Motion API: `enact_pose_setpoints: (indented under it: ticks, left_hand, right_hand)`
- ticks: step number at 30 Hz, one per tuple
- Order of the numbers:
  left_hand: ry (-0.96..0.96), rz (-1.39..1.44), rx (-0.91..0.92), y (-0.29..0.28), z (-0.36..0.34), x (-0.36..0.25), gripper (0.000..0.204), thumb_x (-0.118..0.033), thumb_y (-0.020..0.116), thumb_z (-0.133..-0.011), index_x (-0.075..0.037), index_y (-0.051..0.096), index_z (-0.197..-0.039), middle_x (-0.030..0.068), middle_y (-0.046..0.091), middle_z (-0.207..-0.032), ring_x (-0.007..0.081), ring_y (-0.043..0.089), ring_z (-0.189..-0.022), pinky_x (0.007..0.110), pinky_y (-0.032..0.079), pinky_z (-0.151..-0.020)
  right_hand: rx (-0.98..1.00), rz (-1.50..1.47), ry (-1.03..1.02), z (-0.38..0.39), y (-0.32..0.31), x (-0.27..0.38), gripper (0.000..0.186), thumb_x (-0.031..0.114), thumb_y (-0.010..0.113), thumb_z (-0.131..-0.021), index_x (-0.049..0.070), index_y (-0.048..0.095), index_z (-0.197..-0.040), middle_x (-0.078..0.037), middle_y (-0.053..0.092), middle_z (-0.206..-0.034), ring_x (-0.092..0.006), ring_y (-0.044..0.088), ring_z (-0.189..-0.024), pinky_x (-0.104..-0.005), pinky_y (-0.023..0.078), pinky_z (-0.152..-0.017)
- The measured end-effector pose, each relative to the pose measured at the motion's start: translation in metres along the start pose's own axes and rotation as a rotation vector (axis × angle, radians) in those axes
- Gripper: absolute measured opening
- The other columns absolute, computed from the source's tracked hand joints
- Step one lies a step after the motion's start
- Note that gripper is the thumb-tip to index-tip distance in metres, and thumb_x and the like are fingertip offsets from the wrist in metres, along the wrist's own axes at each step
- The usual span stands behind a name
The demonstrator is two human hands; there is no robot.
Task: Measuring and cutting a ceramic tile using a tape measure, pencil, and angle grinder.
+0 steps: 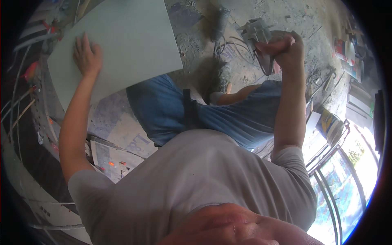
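A large pale grey-green sheet [134,49] with straight edges lies at the far left, partly over my knee. My left hand [87,56] rests flat on it, fingers stretched out. At the far right, my right hand [286,47] is closed round a grey tool [257,30]. The tool has a blocky, cross-shaped head and a dark curved part below; its exact kind is unclear. It is held up over the dusty floor, apart from the sheet.
Cables [222,49] and a dark elongated object [222,20] lie on the debris-covered floor between my hands. On the right are a yellow-and-blue can [330,124] and a red-and-white container [346,51]. Thin rods [22,108] and printed sheets [118,122] lie at left.
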State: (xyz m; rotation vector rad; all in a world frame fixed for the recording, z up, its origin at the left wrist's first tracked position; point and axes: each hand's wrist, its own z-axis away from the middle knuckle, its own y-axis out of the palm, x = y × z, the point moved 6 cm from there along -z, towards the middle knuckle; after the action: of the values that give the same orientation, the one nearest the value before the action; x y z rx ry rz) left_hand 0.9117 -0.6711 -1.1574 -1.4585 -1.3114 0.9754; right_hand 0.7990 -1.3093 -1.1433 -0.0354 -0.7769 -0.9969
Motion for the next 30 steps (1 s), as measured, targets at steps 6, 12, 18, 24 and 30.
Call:
enact_pose_setpoints:
  ticks: [6, 12, 18, 24, 30]
  left_hand:
    - [-0.083, -0.007, 0.059, 0.015, -0.058, -0.069, 0.076, -0.057, 0.048, -0.096, -0.013, 0.031, -0.157, 0.0218, 0.025, -0.163, 0.0426, 0.02, -0.151, 0.069, 0.016, -0.115]
    - [-0.059, 0.065, 0.12, 0.002, -0.07, -0.097, 0.076, -0.054, 0.052, -0.095, -0.014, 0.032, -0.157, 0.0217, 0.024, -0.163, 0.0425, 0.018, -0.152, 0.069, 0.014, -0.116]
    - [-0.075, 0.12, 0.163, 0.004, -0.075, -0.089, 0.073, -0.047, 0.053, -0.094, -0.012, 0.034, -0.155, 0.0237, 0.025, -0.162, 0.0443, 0.018, -0.151, 0.069, 0.013, -0.116]
    - [-0.107, 0.14, 0.181, -0.011, -0.082, -0.096, 0.071, -0.042, 0.052, -0.092, -0.01, 0.036, -0.154, 0.0254, 0.027, -0.161, 0.0461, 0.019, -0.15, 0.067, 0.013, -0.117]
    - [-0.078, 0.159, 0.202, -0.011, -0.082, -0.102, 0.071, -0.042, 0.05, -0.092, -0.009, 0.037, -0.153, 0.0263, 0.028, -0.16, 0.0467, 0.023, -0.148, 0.065, 0.016, -0.117]
  right_hand:
    - [0.091, 0.024, 0.102, -0.022, 0.024, -0.007, 0.032, 0.023, 0.05, -0.095, -0.005, 0.059, -0.107, -0.011, 0.059, -0.08, -0.0295, 0.06, -0.08, -0.0613, 0.053, -0.089]
    - [0.112, 0.051, 0.087, -0.017, 0.076, -0.005, 0.026, 0.019, 0.052, -0.094, -0.001, 0.059, -0.11, -0.008, 0.06, -0.081, -0.0223, 0.058, -0.075, -0.0494, 0.055, -0.079]
    - [-0.112, -0.237, 0.239, -0.024, 0.075, -0.033, 0.017, 0.021, 0.052, -0.096, 0.005, 0.059, -0.1, -0.003, 0.055, -0.081, -0.0153, 0.051, -0.069, -0.0362, 0.05, -0.07]
    - [-0.352, -0.464, 0.446, -0.009, 0.014, -0.081, 0.025, 0.014, 0.052, -0.093, -0.001, 0.058, -0.112, -0.015, 0.063, -0.102, -0.0315, 0.061, -0.098, -0.0609, 0.046, -0.098]
    - [-0.537, -0.534, 0.327, -0.025, -0.06, -0.078, 0.054, 0.023, 0.035, -0.095, -0.007, 0.047, -0.137, -0.029, 0.051, -0.139, -0.0502, 0.05, -0.128, -0.0676, 0.041, -0.106]
